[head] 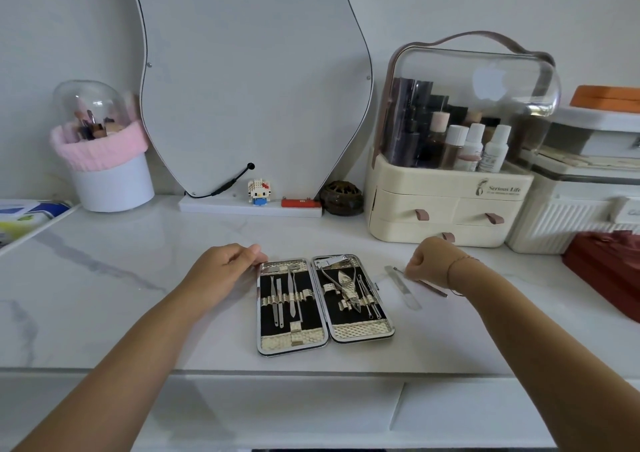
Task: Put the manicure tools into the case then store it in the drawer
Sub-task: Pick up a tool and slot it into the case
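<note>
Right hand (426,261) is curled into a loose fist, fingers down on the near end of a thin tool (434,288) at centre right of the frame. It looks pinched. The tool's metal tip is seen sticking out left of the knuckles, and its dark shaft runs out under the wrist towards the lower right. Whether it is lifted off the table (104,278) cannot be told.

Left hand (225,264) is relaxed, with slightly bent fingertips laid against the upper left corner of the case (362,332). Nothing is gripped.

The case is laid open flat at lower centre, both halves up, near the front edge of the table. Tweezers and slim picks (282,295) are strapped in the left half. Nippers (346,289) and a clipper (334,262) are seated in the right half.

A nail file (403,289) is left on the table just right of the case, between the case and the thin tool.

An organiser (446,188) is set at the upper right, behind the right hand. Its drawers (408,209) are shut and bottles are seen under its clear lid. A mirror (249,70) is propped at upper centre.
</note>
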